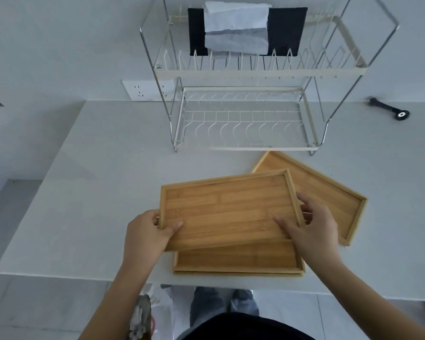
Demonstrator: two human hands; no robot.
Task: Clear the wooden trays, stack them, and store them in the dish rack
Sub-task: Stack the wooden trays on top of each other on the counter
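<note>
Trays (pixel 228 212) before rack (pixel 245 119) — apparently overlapping.

Bare forearms, no sleeves, black top (pixel 245 327), grey-blue jeans (pixel 221 303)

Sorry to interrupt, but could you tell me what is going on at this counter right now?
A person is stacking wooden trays. Both hands, the left hand and the right hand, hold the top tray by its short ends, slightly askew above the lower tray near the edge of the counter. A third tray lies beside them at an angle, partly under the held one. All look empty. The dish rack behind holds no trays yet.
</note>
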